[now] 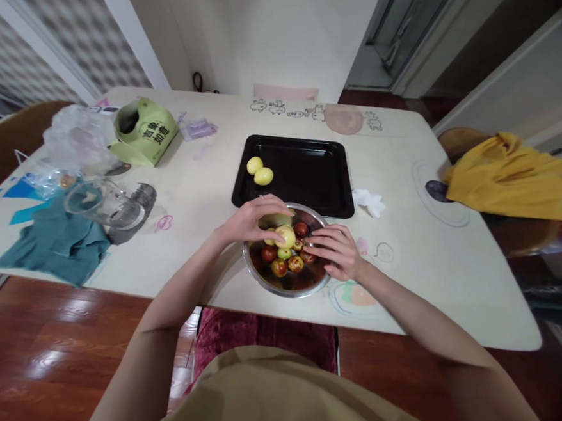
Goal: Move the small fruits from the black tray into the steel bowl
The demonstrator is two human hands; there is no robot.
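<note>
A round metal bowl (291, 293) near the table's front edge holds several red and mottled green-brown jujubes (295, 264) and some yellow fruit. My left hand (262, 217) reaches over the bowl's left rim, its thumb and fingers closed around a yellow lemon (285, 237). On the right side, my right hand (336, 250) lies over the rim with its fingers stretched inward, close to the red jujubes at that edge. Whether the fingertips touch them, I cannot tell. Behind the bowl is a black baking tray (307, 170) with two yellow lemons (261, 176) at its left.
Crumpled white tissue (369, 202) lies right of the tray. At the left are a glass pitcher (105, 203) on its side, a teal cloth (61, 238), a green carton (148, 133) and a clear plastic bag (81, 138). A yellow cloth (510, 178) hangs over a chair at the right.
</note>
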